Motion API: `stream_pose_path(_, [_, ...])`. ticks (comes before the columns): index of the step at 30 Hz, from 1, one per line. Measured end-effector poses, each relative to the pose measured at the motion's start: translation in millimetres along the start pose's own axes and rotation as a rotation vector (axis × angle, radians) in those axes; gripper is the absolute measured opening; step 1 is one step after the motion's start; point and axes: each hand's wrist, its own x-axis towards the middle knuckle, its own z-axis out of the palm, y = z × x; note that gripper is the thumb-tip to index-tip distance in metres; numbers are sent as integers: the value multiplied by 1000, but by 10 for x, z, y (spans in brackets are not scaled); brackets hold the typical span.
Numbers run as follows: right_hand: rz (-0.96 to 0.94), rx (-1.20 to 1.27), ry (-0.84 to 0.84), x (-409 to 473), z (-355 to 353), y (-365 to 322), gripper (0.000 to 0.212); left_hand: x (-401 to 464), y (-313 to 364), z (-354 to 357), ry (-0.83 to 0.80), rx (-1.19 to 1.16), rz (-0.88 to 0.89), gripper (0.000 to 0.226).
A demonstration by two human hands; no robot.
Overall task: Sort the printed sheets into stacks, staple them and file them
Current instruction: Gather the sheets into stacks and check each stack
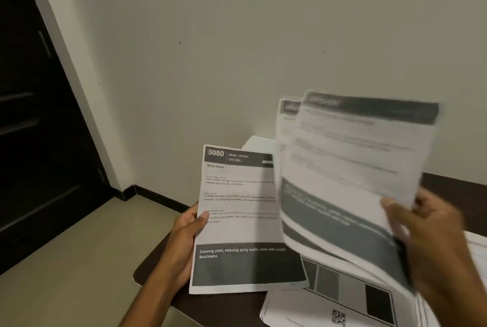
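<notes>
Head view records two bare hands holding printed sheets above a dark brown table (pixel 155 271), whose rounded corner sits at 7 o'clock of centre. Left hand (pixel 184 237), at 7 o'clock, grips the left edge of one sheet headed "3080 DESK / STUDY – Wipe Desk" (pixel 237 221), thumb laid on the printed face and fingers hidden behind; the sheet stands nearly upright and is sharp enough to read. Right hand (pixel 427 237), at 4 o'clock, is closed on the lower right edge of a blurred bundle of sheets (pixel 353 168), thumb on the front. At least two sheets can be counted in that bundle, since a second dark header shows behind the first at its upper left; any further count cannot be told through the blur. The bundle overlaps the right margin of the "Wipe Desk" sheet and hides its text ends. Flat on the table at 5 o'clock lies a further printed sheet (pixel 316 311) with grey and black blocks and a QR code, partly covered by both held items. More white paper (pixel 477 250) shows at the right edge, behind the right wrist; its number cannot be told. A white object (pixel 255 142) stands against the wall behind the sheets, mostly hidden, kind not determinable. No container is identifiable. Surroundings: plain pale wall (pixel 237 37), dark door (pixel 31 116) at 9 o'clock, dark skirting (pixel 158 199), light floor (pixel 79 261).
</notes>
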Motion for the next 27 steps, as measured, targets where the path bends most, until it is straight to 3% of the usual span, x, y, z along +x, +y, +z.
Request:
stream_pose_path(5, [93,-48,-175,-273,635,450,33,-94,44,111,-73,-61,18,37])
stream_pose_path(10, [50,-123,-144,-294,866,645,27,-149,100,244,-105,-85,41,38])
stream_pose_path(14, [73,-137,-108,-279,921,688,41,-161,121,312,-77,-89,50,37])
stream_pose_path(17, [67,-123,-142,-285,929,612,30,-189,157,404,-55,-7,76,38])
stream_pose_path(20, [-31,-95,-144,-284,943,407,28,-222,292,493,0,184,199,39])
stream_pose_path(23, [-179,-27,-142,-303,1010,132,48,-243,547,535,-45,332,446,33])
stream_pose_path(25, [-254,-11,-147,-325,1064,19,58,-206,701,500,-85,333,521,29])
stream_pose_path(27, [-280,-40,-159,-343,1120,14,55,-143,782,428,-85,312,527,27])
